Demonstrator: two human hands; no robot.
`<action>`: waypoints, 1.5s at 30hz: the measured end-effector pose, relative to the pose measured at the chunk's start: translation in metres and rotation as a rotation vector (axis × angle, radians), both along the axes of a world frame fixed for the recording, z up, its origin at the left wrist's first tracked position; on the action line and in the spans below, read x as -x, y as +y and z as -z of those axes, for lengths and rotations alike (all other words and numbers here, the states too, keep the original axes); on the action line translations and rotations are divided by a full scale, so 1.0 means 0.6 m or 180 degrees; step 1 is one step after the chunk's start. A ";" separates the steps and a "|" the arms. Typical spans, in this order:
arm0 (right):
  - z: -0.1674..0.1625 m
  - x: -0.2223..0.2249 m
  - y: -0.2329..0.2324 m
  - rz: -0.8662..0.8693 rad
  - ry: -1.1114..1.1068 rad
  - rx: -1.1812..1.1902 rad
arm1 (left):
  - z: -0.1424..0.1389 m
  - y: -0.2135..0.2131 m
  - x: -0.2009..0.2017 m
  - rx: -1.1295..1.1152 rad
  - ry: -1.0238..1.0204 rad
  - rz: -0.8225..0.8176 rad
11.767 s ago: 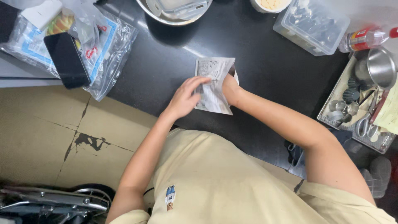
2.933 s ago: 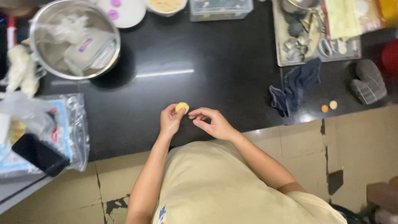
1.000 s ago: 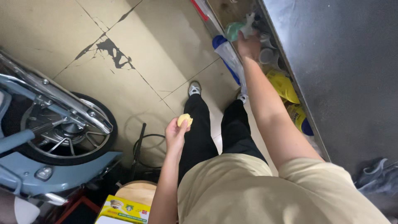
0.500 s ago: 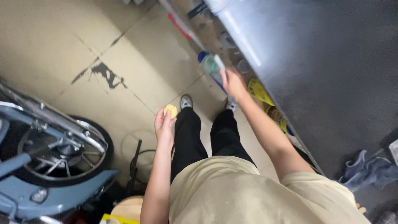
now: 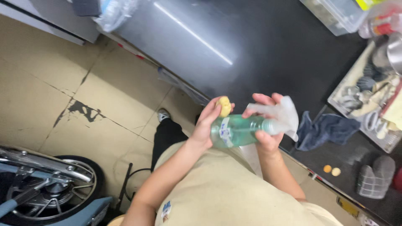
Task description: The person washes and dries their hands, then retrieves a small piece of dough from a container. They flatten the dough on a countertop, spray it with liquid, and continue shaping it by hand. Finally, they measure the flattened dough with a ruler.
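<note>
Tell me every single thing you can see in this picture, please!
spray bottle: one, clear green with a white trigger head, held in front of the person's body
small yellow piece: one, at the left hand's fingertips, above the bottle
cloth: one, dark blue, crumpled on the black counter
small round pieces: two, orange and pale, on the counter near its edge
oven mitt: one, grey checked, at the counter's right end
tray of utensils: one, right edge
clear tub: one, top right
wheel: one, on the tiled floor, bottom left
left hand: holds the yellow piece
right hand: grips the bottle's neck
</note>
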State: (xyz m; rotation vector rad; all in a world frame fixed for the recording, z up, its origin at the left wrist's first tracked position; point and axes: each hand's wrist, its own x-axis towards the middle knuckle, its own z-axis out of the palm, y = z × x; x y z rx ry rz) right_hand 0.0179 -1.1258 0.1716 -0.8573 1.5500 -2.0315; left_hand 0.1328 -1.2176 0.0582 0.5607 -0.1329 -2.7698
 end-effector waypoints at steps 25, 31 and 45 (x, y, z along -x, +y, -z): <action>0.145 0.234 0.185 -0.0356 0.1170 -0.3010 | 0.118 -0.028 0.126 0.5655 -0.2610 -0.0083; 0.143 0.225 0.180 -0.0198 0.1379 -0.3117 | 0.114 -0.003 0.052 0.5350 -0.2827 -0.0067; 0.144 0.186 0.153 0.0045 0.1618 -0.2880 | 0.100 -0.007 -0.034 0.5415 -0.2798 0.0029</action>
